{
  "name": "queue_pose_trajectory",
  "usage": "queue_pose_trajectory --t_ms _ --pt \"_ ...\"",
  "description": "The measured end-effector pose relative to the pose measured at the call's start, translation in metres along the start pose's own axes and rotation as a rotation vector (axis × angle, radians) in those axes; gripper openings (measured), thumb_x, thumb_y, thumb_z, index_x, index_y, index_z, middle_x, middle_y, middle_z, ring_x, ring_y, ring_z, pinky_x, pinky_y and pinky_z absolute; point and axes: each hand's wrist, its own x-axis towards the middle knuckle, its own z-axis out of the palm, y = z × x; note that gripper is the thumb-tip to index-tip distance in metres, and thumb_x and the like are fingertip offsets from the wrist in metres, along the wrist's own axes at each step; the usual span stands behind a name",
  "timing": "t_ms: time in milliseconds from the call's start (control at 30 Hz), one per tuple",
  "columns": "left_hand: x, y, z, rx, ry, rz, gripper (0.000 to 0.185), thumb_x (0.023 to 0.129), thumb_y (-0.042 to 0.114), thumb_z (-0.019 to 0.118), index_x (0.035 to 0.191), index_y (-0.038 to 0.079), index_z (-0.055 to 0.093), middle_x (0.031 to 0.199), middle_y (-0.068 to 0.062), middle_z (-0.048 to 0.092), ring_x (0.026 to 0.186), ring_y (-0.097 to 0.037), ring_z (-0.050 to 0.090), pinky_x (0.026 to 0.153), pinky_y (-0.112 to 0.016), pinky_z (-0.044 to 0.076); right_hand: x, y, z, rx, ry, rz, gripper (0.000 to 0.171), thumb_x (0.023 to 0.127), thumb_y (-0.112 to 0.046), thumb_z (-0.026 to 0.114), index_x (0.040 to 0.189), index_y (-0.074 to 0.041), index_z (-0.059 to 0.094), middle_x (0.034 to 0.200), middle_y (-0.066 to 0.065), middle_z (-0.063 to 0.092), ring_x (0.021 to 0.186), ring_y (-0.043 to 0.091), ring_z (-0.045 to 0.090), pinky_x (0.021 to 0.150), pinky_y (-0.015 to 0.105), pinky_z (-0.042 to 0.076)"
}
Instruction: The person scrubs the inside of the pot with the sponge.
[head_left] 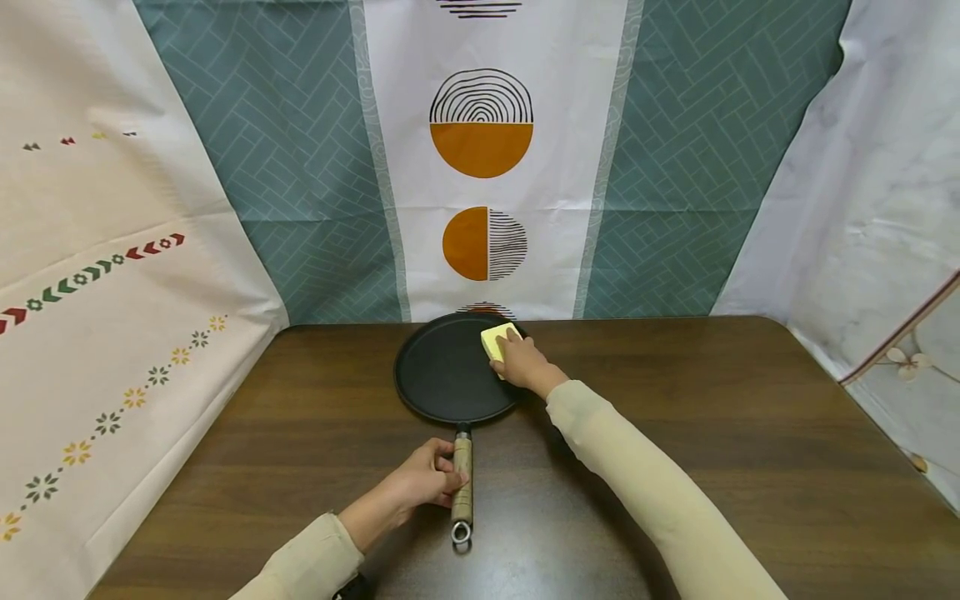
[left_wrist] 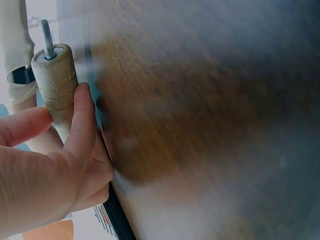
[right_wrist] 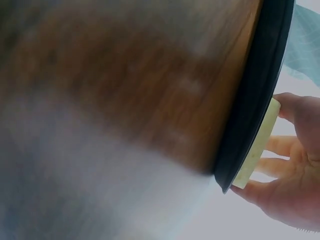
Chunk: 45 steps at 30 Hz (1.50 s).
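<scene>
A flat round black pan (head_left: pixel 450 371) lies on the table, its wooden handle (head_left: pixel 462 492) pointing toward me. My left hand (head_left: pixel 423 477) pinches that handle between thumb and fingers. In the left wrist view, the handle's end with its metal ring (left_wrist: pixel 47 40) sticks up past the fingers. On the right part of the pan, my right hand (head_left: pixel 522 360) grips a pale yellow sponge (head_left: pixel 497 340) against the cooking surface. The right wrist view shows the sponge (right_wrist: pixel 257 145) touching the pan by its rim, fingers and thumb around its edges.
The brown wooden table (head_left: pixel 675 433) extends to both sides of the pan. Behind it hangs a patterned teal and white cloth (head_left: pixel 300 167). Light cloths hang at the left (head_left: pixel 112 292) and right (head_left: pixel 862 208). The pan's far rim is near the table's back edge.
</scene>
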Motion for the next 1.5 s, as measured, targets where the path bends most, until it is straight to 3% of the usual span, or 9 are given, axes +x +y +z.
queue_pose_trajectory --t_ms 533,1167,1500 --pt "0.001 0.001 -0.002 -0.003 0.000 0.009 0.049 0.086 -0.008 0.062 0.125 -0.015 0.033 0.088 -0.011 0.041 0.070 -0.020 0.054 0.061 -0.033 0.057 -0.012 -0.014 0.001 0.011 0.044 0.008 0.057 0.099 -0.030 0.055 0.145 -0.003 0.037 0.151 0.023 0.027 0.120 0.046 0.041 0.093 0.051 0.046" --pt "0.003 -0.001 -0.001 0.007 -0.008 -0.002 0.049 0.086 -0.007 0.063 0.126 -0.014 0.034 0.089 -0.011 0.041 0.069 -0.020 0.055 0.062 -0.034 0.057 0.010 -0.028 0.001 -0.003 -0.013 0.027 0.059 0.100 -0.032 0.052 0.149 -0.005 0.032 0.155 0.021 0.021 0.128 0.045 0.035 0.099 0.049 0.043" --pt "0.001 0.000 -0.002 0.003 -0.016 -0.001 0.050 0.086 -0.006 0.063 0.126 -0.014 0.033 0.089 -0.011 0.041 0.070 -0.020 0.055 0.063 -0.034 0.057 0.016 -0.035 0.004 0.001 -0.040 -0.040 0.058 0.100 -0.031 0.051 0.150 -0.008 0.031 0.156 0.017 0.020 0.130 0.043 0.035 0.101 0.047 0.041"
